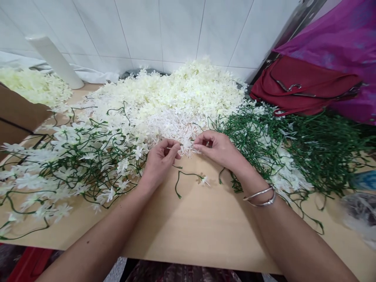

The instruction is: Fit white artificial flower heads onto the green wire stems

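Over the middle of the table, my left hand (pixel 163 156) is closed in a pinch, and a green stem end (pixel 178 167) pokes out just below it. Facing it, my right hand (pixel 216 148) pinches at a small white artificial flower piece (pixel 186 145) between the two hands. The fingers partly hide what each grips. In front of them lies a loose green stem (pixel 178 183) tipped with a small white flower (pixel 204 180). Behind my hands spreads a pile of thin white stamen pieces (pixel 176 123).
Cream petals (pixel 202 86) are heaped against the tiled wall. Stemmed white flowers (pixel 88 152) pile up at left, green stems (pixel 323 149) at right. A red handbag (pixel 308 84), a white roll (pixel 54 60) and a brown box (pixel 20 109) stand around the wooden table (pixel 188 231).
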Available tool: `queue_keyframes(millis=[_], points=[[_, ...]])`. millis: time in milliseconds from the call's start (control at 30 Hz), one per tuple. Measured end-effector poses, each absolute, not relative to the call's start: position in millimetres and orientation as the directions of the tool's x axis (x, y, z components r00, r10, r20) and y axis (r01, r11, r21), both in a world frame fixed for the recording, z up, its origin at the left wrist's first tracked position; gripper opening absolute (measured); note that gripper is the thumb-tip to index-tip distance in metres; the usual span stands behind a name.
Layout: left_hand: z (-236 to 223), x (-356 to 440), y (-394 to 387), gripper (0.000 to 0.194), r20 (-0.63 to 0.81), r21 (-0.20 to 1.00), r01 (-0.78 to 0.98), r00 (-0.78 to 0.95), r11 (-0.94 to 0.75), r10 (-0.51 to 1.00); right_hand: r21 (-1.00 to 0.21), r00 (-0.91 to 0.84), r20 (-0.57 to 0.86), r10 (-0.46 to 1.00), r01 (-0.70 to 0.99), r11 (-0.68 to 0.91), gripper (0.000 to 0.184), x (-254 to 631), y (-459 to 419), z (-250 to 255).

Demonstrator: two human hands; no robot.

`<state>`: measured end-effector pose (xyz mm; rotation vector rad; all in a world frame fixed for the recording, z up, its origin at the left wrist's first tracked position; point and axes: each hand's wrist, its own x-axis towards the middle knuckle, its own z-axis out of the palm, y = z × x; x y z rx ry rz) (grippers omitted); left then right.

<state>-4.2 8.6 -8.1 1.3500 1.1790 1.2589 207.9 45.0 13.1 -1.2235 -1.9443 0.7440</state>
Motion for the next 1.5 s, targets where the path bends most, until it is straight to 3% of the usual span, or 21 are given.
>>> queue_keyframes(millis=[133,233,367,500,600,733,1000,1167,1333,1500], points=[[-11.5,-5.1,5.8,0.017,0.224,0.905,0.332,0.163,-0.267,0.961,-0.549,-0.422,0.19,0.886,0.703,0.452,0.011,211.5,43.7,13.3],[-12.4,-2.0,1.7,0.015,0.279,0.813,0.405,0.36,-0.419,0.89,-0.49,-0.394,0.207,0.896,0.751,0.443,0.018,214.6,44.6,13.6],[-15.6,2.8,-2.0,0.014,0.309,0.768,0.399,0.455,-0.501,0.835,-0.552,-0.238,0.28,0.93,0.753,0.359,0.015,218.1,48.2,10.4],[-16.3,3.7,-1.9,0.013,0.357,0.728,0.401,0.472,-0.557,0.806,-0.715,-0.196,0.279,0.94,0.611,0.34,0.009,218.5,51.9,5.8],[-14.4,2.6,-0.8,0.015,0.383,0.724,0.393,0.453,-0.566,0.805,-0.789,-0.078,0.362,0.929,0.505,0.349,0.001,219.8,56.0,2.2],[-13.6,1.4,0.1,0.016,0.419,0.722,0.406,0.389,-0.561,0.821,-0.817,0.074,0.417,0.906,0.469,0.337,0.014,223.0,61.1,-1.9],[-10.7,4.7,-3.3,0.018,0.482,0.741,0.357,0.306,-0.568,0.821,-0.751,0.002,0.474,0.881,0.522,0.404,0.015,217.5,58.8,-8.7],[-0.5,1.9,7.6,0.023,0.587,0.593,0.588,0.151,-0.549,0.795,-0.711,-0.033,0.501,0.865,0.554,0.433,0.015,213.4,56.1,-8.0],[12.2,-4.6,42.5,0.027,0.541,0.409,0.807,0.161,-0.426,0.825,-0.707,-0.044,0.513,0.857,0.545,0.451,0.013,211.3,54.0,-5.8],[13.6,-13.0,70.8,0.018,0.532,0.401,0.844,0.104,-0.358,0.841,-0.688,-0.075,0.529,0.846,0.545,0.479,0.013,209.0,49.4,-2.8]])
